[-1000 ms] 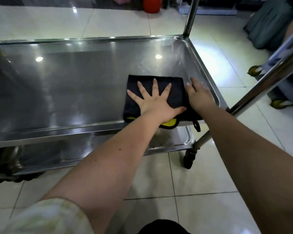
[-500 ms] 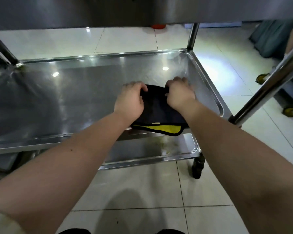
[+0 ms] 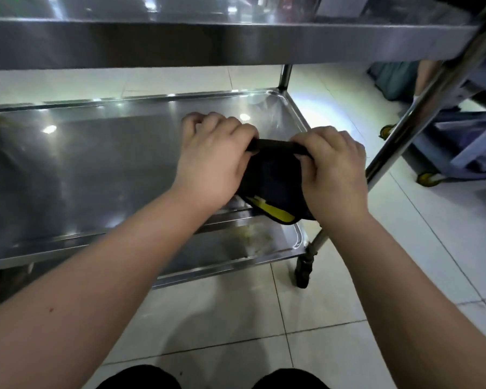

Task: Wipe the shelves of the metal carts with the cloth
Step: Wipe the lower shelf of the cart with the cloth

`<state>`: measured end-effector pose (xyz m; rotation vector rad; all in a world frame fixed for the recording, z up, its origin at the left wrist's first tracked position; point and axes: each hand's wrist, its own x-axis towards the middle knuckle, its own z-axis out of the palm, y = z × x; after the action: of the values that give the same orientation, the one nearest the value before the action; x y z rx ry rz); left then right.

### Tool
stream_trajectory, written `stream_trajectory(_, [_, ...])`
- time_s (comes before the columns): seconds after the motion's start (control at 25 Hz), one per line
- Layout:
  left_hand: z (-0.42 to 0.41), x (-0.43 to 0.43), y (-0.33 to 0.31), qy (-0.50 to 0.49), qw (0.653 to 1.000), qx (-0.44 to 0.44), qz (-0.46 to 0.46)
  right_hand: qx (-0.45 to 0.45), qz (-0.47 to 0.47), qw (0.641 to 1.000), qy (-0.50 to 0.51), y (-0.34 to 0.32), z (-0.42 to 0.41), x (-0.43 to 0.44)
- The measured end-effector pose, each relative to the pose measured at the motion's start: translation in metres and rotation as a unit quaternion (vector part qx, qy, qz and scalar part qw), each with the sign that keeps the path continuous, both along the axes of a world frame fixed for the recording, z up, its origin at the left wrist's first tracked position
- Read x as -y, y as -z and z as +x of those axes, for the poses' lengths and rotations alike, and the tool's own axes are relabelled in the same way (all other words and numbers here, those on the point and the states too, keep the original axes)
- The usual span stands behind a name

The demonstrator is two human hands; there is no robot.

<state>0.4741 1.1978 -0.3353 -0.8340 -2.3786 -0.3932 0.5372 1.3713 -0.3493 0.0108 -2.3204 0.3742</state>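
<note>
Both forearms reach forward and down from the bottom corners, bare, wrists bent so knuckles face up. Left hand (image 3: 211, 161) curled into a fist-like grip on the left end of the cloth (image 3: 272, 178), fingers wrapped over its rolled top edge. Right hand (image 3: 331, 175) does the same on the right end, thumb and fingers pinched over that edge; the two hands sit near each other with a short strip of black cloth showing between them. Cloth is black with a yellow patch at its lower edge, bunched and hanging over the near right part of the middle shelf (image 3: 96, 164), lower corner past the shelf's front rim. Whether the cloth touches the shelf surface can't be told. Shelf is shiny steel with raised rim, light glare spots on it. Top shelf (image 3: 208, 43) crosses the upper frame; bottom shelf (image 3: 236, 248) shows below, with smudges. Cart post (image 3: 421, 108) slants on the right, black caster (image 3: 302, 272) beneath it. Floor (image 3: 264, 318) is pale glossy tile. Another cart with yellow wheels (image 3: 429, 179) stands far right.
</note>
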Motion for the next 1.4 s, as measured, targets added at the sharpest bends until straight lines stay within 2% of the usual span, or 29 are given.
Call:
stream_trajectory(0.12, [0.044,-0.004,-0.004,0.03,0.997,-0.052,0.04,-0.081,0.032,0.995,0.045,0.002,0.052,0.002])
stream_trajectory(0.24, [0.082,0.001,0.019,0.081,0.994,-0.034,0.07,-0.065,0.027,0.997,0.017,0.026,0.098,-0.007])
stream_trajectory(0.4, [0.11,0.01,0.108,0.117,0.986,0.118,0.001,0.051,0.032,0.998,0.005,0.114,0.124,-0.016])
stream_trajectory(0.52, [0.108,0.012,0.18,0.093,0.97,0.22,-0.035,0.116,0.013,0.993,-0.005,0.188,0.125,-0.011])
stream_trajectory(0.76, [0.099,0.015,0.291,0.05,0.949,0.295,-0.095,0.173,-0.014,0.984,-0.041,0.299,0.116,-0.006])
stream_trajectory(0.88, [0.09,0.011,0.328,0.046,0.935,0.349,-0.048,0.178,-0.062,0.982,-0.022,0.328,0.106,-0.011])
stream_trajectory(1.12, [0.082,0.005,0.36,0.061,0.948,0.307,0.055,0.194,-0.078,0.978,-0.023,0.345,0.092,-0.023])
stream_trajectory(1.2, [0.065,-0.001,0.36,0.065,0.95,0.281,0.123,0.178,-0.047,0.982,-0.036,0.331,0.072,-0.027])
stream_trajectory(1.28, [0.025,-0.015,0.356,0.038,0.941,0.251,0.226,0.167,0.012,0.986,0.002,0.314,0.025,-0.029])
stream_trajectory(1.32, [-0.002,-0.023,0.356,0.006,0.934,0.245,0.259,0.188,0.059,0.979,0.043,0.309,-0.008,-0.032])
stream_trajectory(1.4, [-0.051,-0.032,0.358,-0.101,0.924,0.273,0.246,0.305,0.118,0.938,0.112,0.315,-0.062,-0.03])
